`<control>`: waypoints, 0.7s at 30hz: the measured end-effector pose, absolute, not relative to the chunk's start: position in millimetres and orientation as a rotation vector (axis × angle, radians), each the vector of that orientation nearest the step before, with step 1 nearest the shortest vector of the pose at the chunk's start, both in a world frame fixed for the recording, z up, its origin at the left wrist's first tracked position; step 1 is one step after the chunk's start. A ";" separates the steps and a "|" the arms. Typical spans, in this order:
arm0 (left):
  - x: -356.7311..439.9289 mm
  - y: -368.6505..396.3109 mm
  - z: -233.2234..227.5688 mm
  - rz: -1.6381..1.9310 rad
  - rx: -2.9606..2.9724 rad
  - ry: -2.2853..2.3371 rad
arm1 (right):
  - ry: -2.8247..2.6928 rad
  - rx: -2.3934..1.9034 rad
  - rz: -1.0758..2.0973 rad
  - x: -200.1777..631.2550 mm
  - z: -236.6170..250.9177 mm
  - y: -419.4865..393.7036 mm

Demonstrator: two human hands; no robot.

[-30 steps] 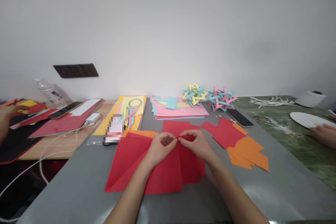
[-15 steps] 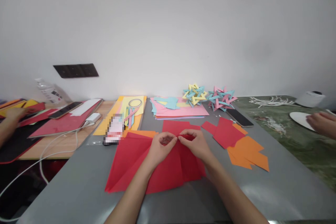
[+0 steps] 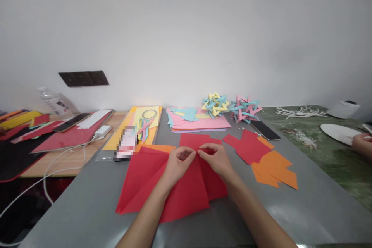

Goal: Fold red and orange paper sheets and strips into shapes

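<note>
Red paper (image 3: 187, 197) is pinched between thumb and fingertips by both the left hand (image 3: 180, 163) and the right hand (image 3: 216, 161), held close together, with the paper spread out beneath and in front of them. To the right of the right hand, orange paper pieces (image 3: 274, 168) are overlapped; left of the left hand, a smartphone (image 3: 127, 143) is laid.

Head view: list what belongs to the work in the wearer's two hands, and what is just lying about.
In the work:
large red paper sheet, pinched by left hand and right hand

Apparently just lying about:
angular orange paper pieces
spiky yellow-and-blue paper ball
spiky pink-and-blue paper ball
flat black phone
clear plastic bottle
</note>
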State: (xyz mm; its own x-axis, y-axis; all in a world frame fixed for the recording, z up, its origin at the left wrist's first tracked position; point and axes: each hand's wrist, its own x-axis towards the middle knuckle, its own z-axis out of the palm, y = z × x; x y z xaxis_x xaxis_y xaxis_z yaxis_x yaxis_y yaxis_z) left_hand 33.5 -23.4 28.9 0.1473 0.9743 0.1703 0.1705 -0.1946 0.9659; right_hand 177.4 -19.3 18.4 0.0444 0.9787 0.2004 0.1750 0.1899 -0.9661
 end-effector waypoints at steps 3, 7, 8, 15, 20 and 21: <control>32.8 -22.9 29.5 1.133 1.491 1.125 | -1.342 -1.236 0.947 178.8 21.4 -19.2; 28.7 -19.9 28.7 1.113 1.438 1.068 | -1.309 -1.209 1.166 183.5 28.6 -21.8; 27.4 -18.9 28.2 1.113 1.434 1.060 | -1.304 -1.185 1.242 184.7 30.2 -22.7; 23.5 -17.1 24.5 1.049 1.429 1.020 | -1.212 -1.171 1.302 186.7 32.9 -23.8; 27.4 -20.1 25.9 1.091 1.331 1.033 | -1.184 -1.096 1.331 183.5 31.2 -23.9; 28.3 -20.7 26.2 1.112 1.306 1.044 | -1.173 -1.067 1.336 182.6 30.8 -24.0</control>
State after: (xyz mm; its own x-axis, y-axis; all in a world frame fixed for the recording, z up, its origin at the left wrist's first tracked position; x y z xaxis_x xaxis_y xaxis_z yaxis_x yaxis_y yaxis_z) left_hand 28.3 -20.7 26.2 0.1785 0.9831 0.0417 -0.0204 -0.0387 0.9990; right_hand 182.6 -24.0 30.8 -0.0892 0.9960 0.0048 -0.1332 -0.0072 -0.9911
